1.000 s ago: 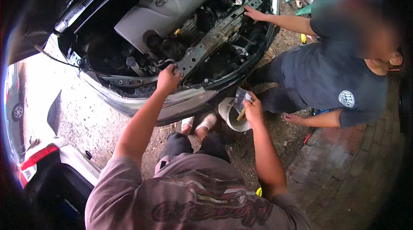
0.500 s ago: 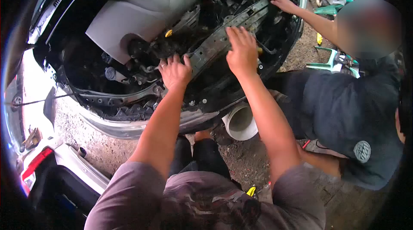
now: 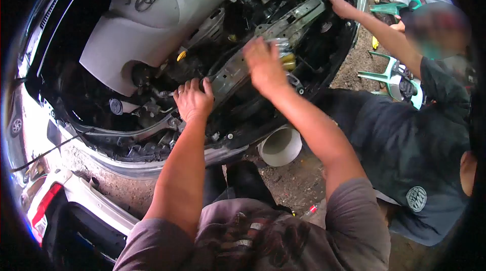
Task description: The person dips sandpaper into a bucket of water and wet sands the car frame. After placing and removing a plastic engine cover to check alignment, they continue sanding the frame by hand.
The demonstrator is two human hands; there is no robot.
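My left hand [image 3: 194,100] rests with its fingers extended over the near end of a long metal crossbar [image 3: 233,74] at the front of the car's engine bay. My right hand [image 3: 264,68] is at the middle of the same crossbar, its fingers smeared by motion. Whether it touches the bar, I cannot tell. Just right of it a shiny part with a yellow patch [image 3: 288,62] shows behind the bar. A grey engine cover [image 3: 172,12] with an oval emblem lies beyond, and a yellow dipstick handle [image 3: 181,56] sticks up beside it.
A co-worker in a dark shirt [image 3: 369,124] crouches at the right, one hand [image 3: 340,5] at the crossbar's far end. A white bucket [image 3: 280,147] stands below the car's front edge. Green stools [image 3: 387,76] are at the right, a white bumper [image 3: 86,197] at lower left.
The view has shifted, so the engine bay sits further left. My right hand has moved left and its fingers have blurred. My left hand stays on the crossbar.
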